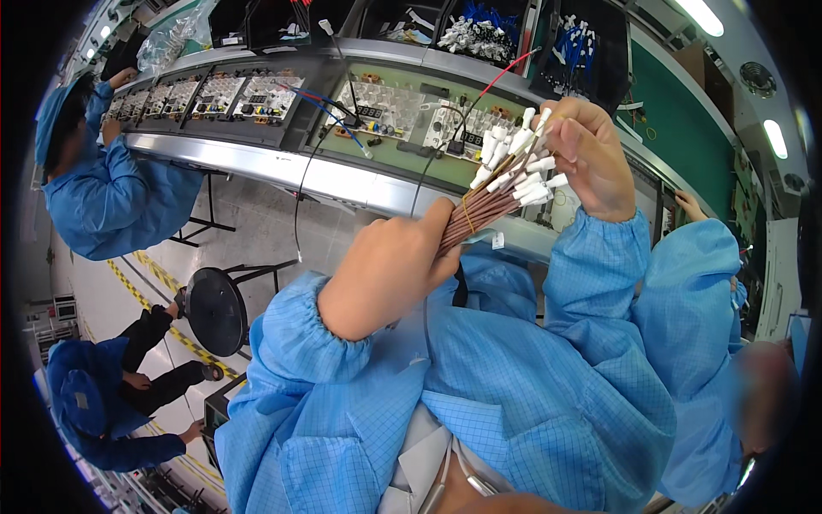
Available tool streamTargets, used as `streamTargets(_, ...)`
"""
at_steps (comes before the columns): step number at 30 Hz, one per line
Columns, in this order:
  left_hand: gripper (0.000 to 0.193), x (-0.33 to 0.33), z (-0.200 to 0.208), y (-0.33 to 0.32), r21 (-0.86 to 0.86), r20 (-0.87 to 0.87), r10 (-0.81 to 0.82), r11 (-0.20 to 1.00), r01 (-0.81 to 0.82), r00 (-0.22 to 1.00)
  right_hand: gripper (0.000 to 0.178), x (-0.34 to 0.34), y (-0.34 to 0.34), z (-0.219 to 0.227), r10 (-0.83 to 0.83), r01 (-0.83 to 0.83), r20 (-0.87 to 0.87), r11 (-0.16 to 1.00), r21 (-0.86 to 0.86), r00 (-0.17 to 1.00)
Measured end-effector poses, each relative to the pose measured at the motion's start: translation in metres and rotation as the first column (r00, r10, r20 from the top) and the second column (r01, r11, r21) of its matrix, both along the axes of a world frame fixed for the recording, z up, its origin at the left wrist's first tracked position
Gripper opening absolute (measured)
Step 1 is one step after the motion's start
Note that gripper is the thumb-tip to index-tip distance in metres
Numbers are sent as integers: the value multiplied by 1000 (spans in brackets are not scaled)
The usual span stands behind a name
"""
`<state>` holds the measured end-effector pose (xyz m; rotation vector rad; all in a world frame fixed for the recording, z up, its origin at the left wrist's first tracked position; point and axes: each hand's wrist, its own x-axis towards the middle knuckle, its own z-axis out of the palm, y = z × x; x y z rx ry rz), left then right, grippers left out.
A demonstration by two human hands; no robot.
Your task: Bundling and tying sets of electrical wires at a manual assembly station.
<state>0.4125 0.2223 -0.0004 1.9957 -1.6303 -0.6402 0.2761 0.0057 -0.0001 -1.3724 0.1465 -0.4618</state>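
My left hand (390,270) is closed around the lower end of a bundle of thin brown wires (475,218). The wires fan upward to the right and end in several white connectors (518,167). My right hand (586,154) is at the top of the bundle, its fingers curled about the white connector ends. Both sleeves are blue. The bundle is held up in front of my chest, above a green conveyor line (402,158) that carries circuit boards.
Trays of circuit boards (223,94) run along the line with red, blue and black leads. One person in blue (94,180) works at the far left, another crouches lower left (111,403), a third stands at my right (711,325). A black stool (216,310) stands on the floor.
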Motion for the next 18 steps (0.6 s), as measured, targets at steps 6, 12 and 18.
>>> streamTargets(6,26,0,4,5,-18,207,-20,1000,24,978,24,2,2,-5,46,-26,-68,964,263,997)
streamTargets(12,26,2,5,3,25,265,-67,998,62,962,25,-3,9,-3,-30,61,-139,973,223,990)
streamTargets(18,24,15,-2,-3,51,365,-180,983,173,913,31,-2,9,9,21,-88,-332,978,-187,943)
